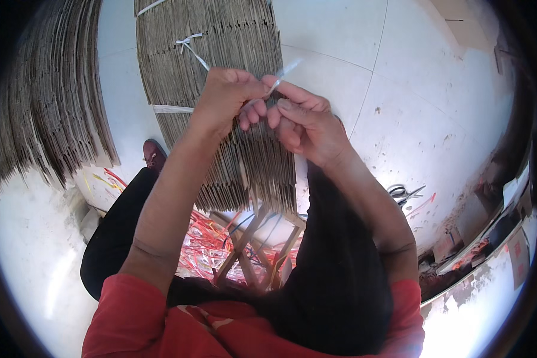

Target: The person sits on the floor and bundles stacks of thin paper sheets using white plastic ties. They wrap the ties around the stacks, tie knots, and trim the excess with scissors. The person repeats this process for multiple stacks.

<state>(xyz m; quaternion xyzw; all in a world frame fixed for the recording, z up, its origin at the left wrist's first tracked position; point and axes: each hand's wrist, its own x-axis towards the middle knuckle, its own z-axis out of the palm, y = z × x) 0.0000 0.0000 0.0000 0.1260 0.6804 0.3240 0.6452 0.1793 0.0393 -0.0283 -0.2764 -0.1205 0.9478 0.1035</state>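
Note:
A long bundle of flat brown cardboard pieces [161, 77], standing on edge side by side, lies on the floor before me. White plastic strapping [172, 109] runs across it, and farther up a strap is tied in a knot [188, 42]. Over the bundle's near half, my left hand [232, 98] is closed, with a strip of white strapping [275, 88] pinched in its fingers. Close beside it, my right hand [304, 116] is closed on the same strip, whose loose end points up and to the right. Part of the strip is hidden by the fingers.
Another stack of cardboard [48, 89] stands at the left. Scissors [404, 194] lie on the pale floor [328, 36] at the right. Between my legs are a wooden stool frame [244, 250] and a tangle of red strapping scraps [200, 244]. Boxes [447, 244] line the right edge.

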